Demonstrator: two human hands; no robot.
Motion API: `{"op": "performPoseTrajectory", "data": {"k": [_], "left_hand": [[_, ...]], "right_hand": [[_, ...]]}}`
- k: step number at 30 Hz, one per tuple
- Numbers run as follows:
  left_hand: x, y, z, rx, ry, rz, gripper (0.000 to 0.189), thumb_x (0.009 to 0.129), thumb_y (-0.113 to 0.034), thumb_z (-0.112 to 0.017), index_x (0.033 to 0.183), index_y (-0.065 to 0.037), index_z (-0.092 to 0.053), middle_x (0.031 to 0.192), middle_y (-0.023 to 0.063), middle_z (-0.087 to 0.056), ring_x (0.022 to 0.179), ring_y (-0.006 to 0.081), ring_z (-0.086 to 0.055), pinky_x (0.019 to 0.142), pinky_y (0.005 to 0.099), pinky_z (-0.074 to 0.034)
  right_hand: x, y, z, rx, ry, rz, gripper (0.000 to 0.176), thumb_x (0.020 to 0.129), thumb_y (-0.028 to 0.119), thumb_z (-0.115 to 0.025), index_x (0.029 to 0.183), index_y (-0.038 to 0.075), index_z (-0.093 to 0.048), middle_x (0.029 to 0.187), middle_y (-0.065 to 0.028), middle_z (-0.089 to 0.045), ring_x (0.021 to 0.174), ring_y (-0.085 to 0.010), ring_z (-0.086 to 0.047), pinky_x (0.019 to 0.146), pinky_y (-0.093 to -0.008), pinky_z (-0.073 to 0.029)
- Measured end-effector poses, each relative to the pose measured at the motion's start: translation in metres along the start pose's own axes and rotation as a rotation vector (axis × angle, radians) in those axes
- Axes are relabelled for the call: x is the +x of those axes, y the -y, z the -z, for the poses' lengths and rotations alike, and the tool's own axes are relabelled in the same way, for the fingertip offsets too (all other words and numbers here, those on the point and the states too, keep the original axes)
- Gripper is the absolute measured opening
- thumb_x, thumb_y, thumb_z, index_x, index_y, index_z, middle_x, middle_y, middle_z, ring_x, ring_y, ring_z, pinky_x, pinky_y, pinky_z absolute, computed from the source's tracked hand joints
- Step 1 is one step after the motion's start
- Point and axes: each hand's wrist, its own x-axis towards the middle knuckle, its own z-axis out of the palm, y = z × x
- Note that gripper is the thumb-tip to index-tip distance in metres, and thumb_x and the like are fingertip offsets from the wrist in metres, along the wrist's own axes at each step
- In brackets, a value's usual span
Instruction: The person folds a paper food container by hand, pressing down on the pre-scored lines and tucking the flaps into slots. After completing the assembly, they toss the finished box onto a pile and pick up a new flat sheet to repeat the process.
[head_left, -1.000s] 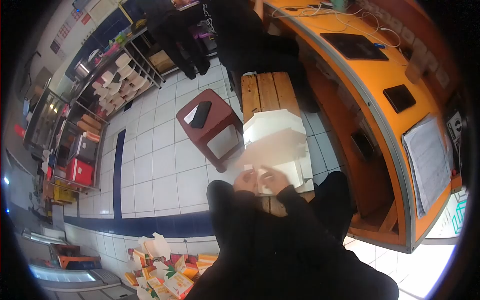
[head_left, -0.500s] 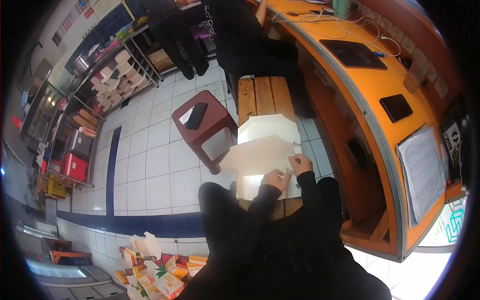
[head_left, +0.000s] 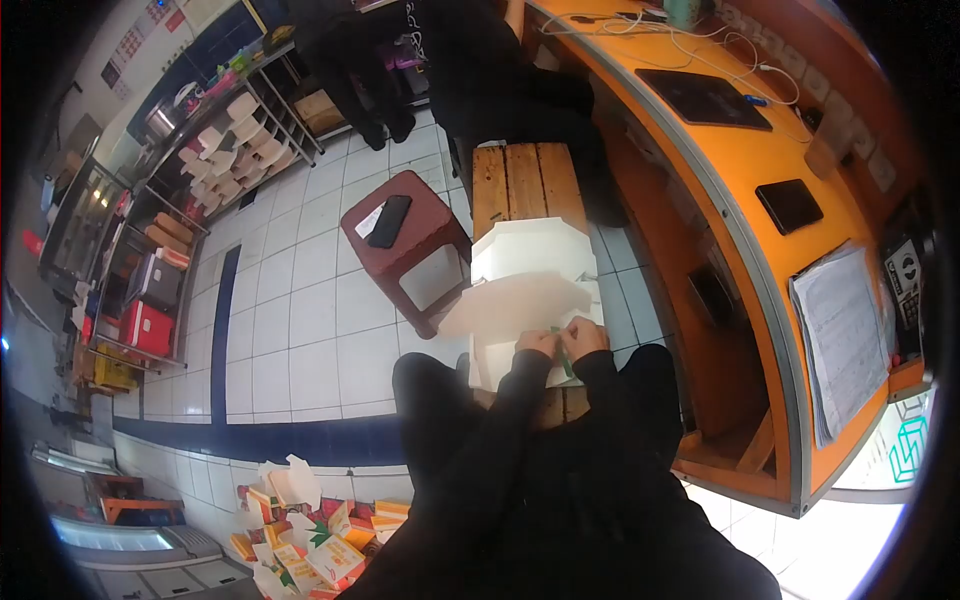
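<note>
A white cardboard food box (head_left: pixel 520 302) lies in front of me on a wooden bench (head_left: pixel 522 185), its lid panel raised. My left hand (head_left: pixel 537 343) is closed at the box's right side wall, inside the tray part. Close beside it, my right hand (head_left: pixel 583 338) pinches the same side from the outer edge. Between the hands a strip of the wall's green printed face shows. The fingertips are partly hidden. Another white box (head_left: pixel 530 247) stands open right behind the first one.
Left of the bench stands a brown stool (head_left: pixel 402 240) with a black phone (head_left: pixel 389 221) on it. An orange counter (head_left: pixel 740 190) runs along the right. Folded boxes (head_left: pixel 315 545) are heaped on the floor at lower left. Two people in dark clothes are ahead.
Both hands have drawn closer together at the right side wall; my right hand has come left and slightly down. The wall's green face now shows between them.
</note>
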Motion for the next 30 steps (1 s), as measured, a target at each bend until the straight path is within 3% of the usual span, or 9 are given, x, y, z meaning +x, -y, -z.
{"op": "performPoseTrajectory", "data": {"k": [4,6,10,11,14,19,20,25,30], "left_hand": [[-0.007,-0.006,0.001,-0.076,-0.042,-0.067,0.028,0.085,-0.024,-0.065,0.079,0.003,-0.072,0.072,0.0117,-0.067,0.063,0.0237,-0.067,0.058,0.0371,-0.057],[-0.050,-0.038,0.019,0.335,-0.381,-0.452,0.034,0.084,-0.032,-0.068,0.091,0.001,-0.070,0.086,0.0155,-0.067,0.081,0.0303,-0.066,0.074,0.0434,-0.055],[-0.119,-0.057,0.093,0.720,-0.555,-0.235,0.053,0.082,-0.039,-0.068,0.120,-0.003,-0.057,0.106,0.0188,-0.061,0.097,0.0365,-0.060,0.085,0.0466,-0.049],[-0.112,-0.036,0.107,0.780,-0.572,-0.110,0.059,0.082,-0.039,-0.067,0.127,-0.004,-0.052,0.110,0.0187,-0.059,0.099,0.0369,-0.059,0.085,0.0465,-0.049],[-0.086,0.013,0.138,0.606,-0.483,-0.009,0.035,0.084,-0.026,-0.058,0.113,-0.007,-0.057,0.106,0.0201,-0.063,0.097,0.0398,-0.062,0.084,0.0517,-0.049],[-0.096,0.054,0.273,0.541,-0.937,0.125,0.020,0.088,-0.014,-0.047,0.097,-0.006,-0.063,0.097,0.0189,-0.066,0.095,0.0344,-0.065,0.078,0.0471,-0.052],[-0.135,0.080,0.332,0.713,-1.001,0.078,0.021,0.089,-0.014,-0.045,0.095,-0.005,-0.063,0.095,0.0169,-0.065,0.089,0.0309,-0.064,0.075,0.0453,-0.051],[-0.480,0.202,0.524,0.657,-1.759,0.889,0.031,0.088,-0.031,-0.056,0.095,-0.004,-0.068,0.092,0.0147,-0.071,0.083,0.0314,-0.070,0.073,0.0429,-0.055],[-0.585,0.283,0.479,0.605,-1.403,1.166,0.036,0.090,-0.039,-0.054,0.101,-0.007,-0.066,0.098,0.0162,-0.070,0.088,0.0331,-0.067,0.078,0.0427,-0.053]], "right_hand": [[-0.010,-0.008,0.002,0.001,0.012,0.026,0.023,0.081,0.027,-0.069,0.081,0.004,-0.066,0.073,-0.0149,-0.067,0.072,-0.0329,-0.067,0.068,-0.0413,-0.051],[-0.014,-0.016,0.004,0.157,-0.051,-0.073,0.024,0.084,0.028,-0.068,0.085,0.004,-0.065,0.071,-0.0140,-0.067,0.070,-0.0308,-0.067,0.067,-0.0395,-0.051],[-0.021,-0.093,-0.011,0.266,-0.118,-0.340,0.023,0.089,0.026,-0.065,0.102,0.007,-0.065,0.093,-0.0134,-0.070,0.084,-0.0255,-0.068,0.074,-0.0353,-0.052],[-0.022,-0.122,-0.020,0.324,-0.190,-0.154,0.024,0.090,0.022,-0.065,0.105,0.004,-0.063,0.093,-0.0128,-0.070,0.084,-0.0243,-0.067,0.077,-0.0336,-0.052],[0.010,-0.182,-0.035,0.633,0.038,-0.148,0.021,0.093,0.014,-0.056,0.112,0.006,-0.058,0.081,-0.0075,-0.061,0.062,-0.0119,-0.054,0.048,-0.0266,-0.043],[0.006,-0.118,-0.009,0.646,0.049,-0.309,0.030,0.095,0.032,-0.062,0.113,0.008,-0.060,0.088,-0.0063,-0.061,0.063,-0.0108,-0.050,0.047,-0.0277,-0.038],[0.007,-0.117,-0.009,0.612,0.067,-0.296,0.031,0.095,0.033,-0.062,0.113,0.009,-0.060,0.087,-0.0060,-0.062,0.062,-0.0106,-0.050,0.047,-0.0273,-0.038],[-0.003,-0.101,-0.008,0.622,0.059,-0.220,0.030,0.094,0.034,-0.062,0.112,0.010,-0.060,0.084,-0.0053,-0.061,0.060,-0.0095,-0.049,0.047,-0.0255,-0.038],[0.011,-0.113,-0.026,0.695,0.177,-0.265,0.031,0.095,0.035,-0.061,0.113,0.010,-0.061,0.084,-0.0052,-0.061,0.061,-0.0105,-0.051,0.050,-0.0246,-0.040]]}}
